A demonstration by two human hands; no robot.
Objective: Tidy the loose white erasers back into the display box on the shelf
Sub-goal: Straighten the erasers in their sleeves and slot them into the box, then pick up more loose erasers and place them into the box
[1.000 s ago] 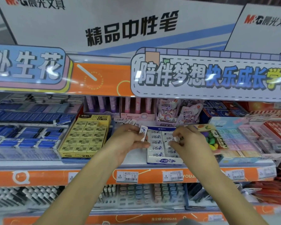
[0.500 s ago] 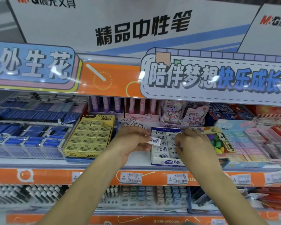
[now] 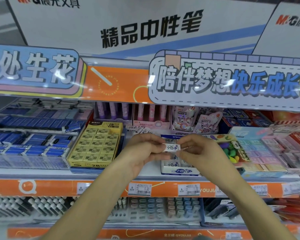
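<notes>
Stationery-shop shelving fills the view, with big printed signs overhead. Curled fingers (image 3: 157, 146) of the left hand (image 3: 142, 153) pinch the left end of a white eraser (image 3: 171, 147), and the right hand (image 3: 203, 153) pinches its right end. The eraser lies level, label facing up, just above the display box (image 3: 179, 171). More white erasers sit in rows inside that box, partly hidden by the hands. Behind the box and a little to its left lie several loose erasers (image 3: 142, 129). Left of the box stands a yellow 2B eraser box (image 3: 95, 146); right of it, a carton of coloured erasers (image 3: 232, 150). Below the box runs the orange shelf edge (image 3: 59, 187) with price tags (image 3: 140, 188).
</notes>
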